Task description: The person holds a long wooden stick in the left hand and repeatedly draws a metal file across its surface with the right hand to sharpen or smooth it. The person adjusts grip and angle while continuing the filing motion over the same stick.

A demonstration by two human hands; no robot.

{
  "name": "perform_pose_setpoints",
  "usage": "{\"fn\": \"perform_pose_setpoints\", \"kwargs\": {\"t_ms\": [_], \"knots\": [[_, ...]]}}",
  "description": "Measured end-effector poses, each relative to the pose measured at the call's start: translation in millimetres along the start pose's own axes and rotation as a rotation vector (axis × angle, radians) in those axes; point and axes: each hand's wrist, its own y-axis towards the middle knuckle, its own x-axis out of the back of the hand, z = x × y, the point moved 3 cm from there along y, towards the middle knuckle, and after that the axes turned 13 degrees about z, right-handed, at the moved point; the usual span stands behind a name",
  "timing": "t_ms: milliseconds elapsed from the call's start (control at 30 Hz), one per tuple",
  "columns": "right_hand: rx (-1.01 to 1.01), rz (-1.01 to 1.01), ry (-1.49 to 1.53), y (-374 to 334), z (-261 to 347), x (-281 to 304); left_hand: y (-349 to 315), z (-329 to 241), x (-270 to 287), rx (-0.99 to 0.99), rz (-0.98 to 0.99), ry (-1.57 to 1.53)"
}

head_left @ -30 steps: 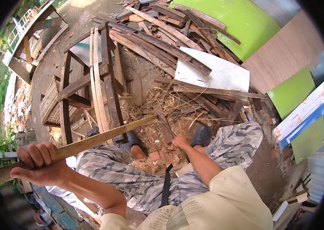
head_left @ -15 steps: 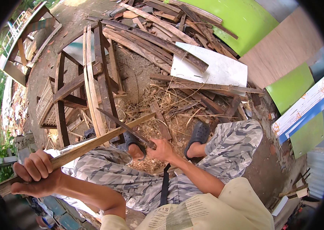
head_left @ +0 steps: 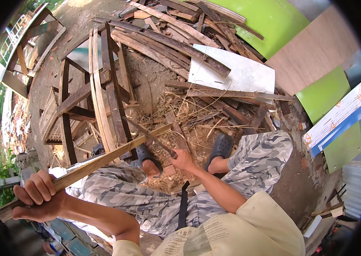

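My left hand [head_left: 39,196] is wrapped round the near end of a long wooden strip [head_left: 99,164], which slants up to the right across my left thigh. The strip's far end rests over the shavings between my feet. In my right hand [head_left: 183,160] is the handle of a machete [head_left: 148,135] with a long, dark, narrow blade. Its blade crosses the strip near the far end and points up to the left. Whether its edge touches the wood I cannot tell.
A dark wooden frame [head_left: 111,85] with pale strips leaning on it stands ahead to the left. Beyond lies a heap of scrap timber [head_left: 163,47], beside a white board [head_left: 231,77]. Green panels [head_left: 323,96] lie on the right. Shavings [head_left: 184,111] cover the ground near my clogs [head_left: 220,147].
My right hand has moved slightly away and to the right, carrying the machete along toward the strip's far end. My left hand and the strip have stayed nearly in place.
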Motion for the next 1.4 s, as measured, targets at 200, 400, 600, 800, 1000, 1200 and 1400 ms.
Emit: {"fn": "perform_pose_setpoints", "kwargs": {"t_ms": [200, 400, 600, 800, 1000, 1200, 1400], "knots": [[-0.631, 0.109, 0.049, 7.5, -124.2, 15.9, 2.1, -0.8, 2.4, -0.016, -0.082, 0.064], [-0.255, 0.096, -0.004, 23.4, -50.1, 8.4, -5.3, -4.5, 13.8, 0.001, -0.061, 0.054], [-0.531, 0.074, 0.054, 20.9, -106.2, 19.4, 3.0, 2.3, 6.8, -0.012, -0.037, 0.037], [0.006, 0.107, 0.023, -39.1, 88.6, 24.0, 0.2, 3.4, 7.9, -0.029, 0.044, -0.016], [0.170, 0.097, -0.009, -83.4, 108.8, 19.1, 4.9, 6.9, 4.6, -0.037, 0.177, -0.154], [0.123, 0.076, -0.060, -88.5, 104.4, 28.7, 4.4, 7.7, 0.8, -0.053, 0.176, -0.139], [0.025, 0.036, -0.028, -65.9, 74.0, 24.0, 5.9, 8.1, -3.7, -0.080, 0.101, -0.072]]}}
